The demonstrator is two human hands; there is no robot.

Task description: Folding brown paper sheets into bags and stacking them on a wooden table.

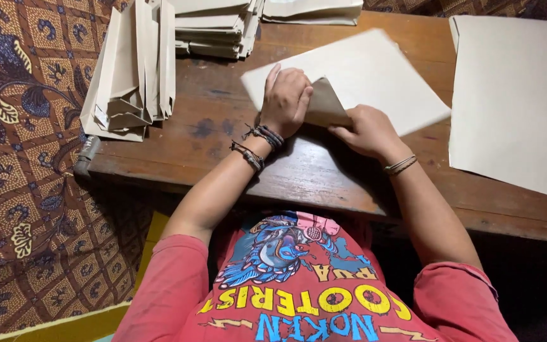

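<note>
Folding a sheet of grey-brown paper point(362, 76) on a worn wooden table point(299, 177), a person in a red printed shirt point(299, 291) works seen from the head camera, the only view. The sheet lies at the middle of the table, skewed to its edge, with its near corner turned up into a triangular flap point(325, 104). The left hand point(286, 98) rests flat, fingers together, on the sheet just beside the flap, pinning it; nothing is clasped in it. The right hand point(367, 130) presses its fingertips along the flap's lower edge, bearing down and not pinching.

Judging by the pose, the fold will come out clean if the left hand keeps the sheet from sliding while the right runs firmly along the crease, edges lined up before pressure is applied.

A stack of unfolded sheets point(514, 101) lies to the right, well apart. Folded paper pieces point(134, 69) stand in a bundle at the table's left corner, with another pile point(216, 28) beyond. Patterned batik cloth point(26, 158) covers the floor at left.
</note>
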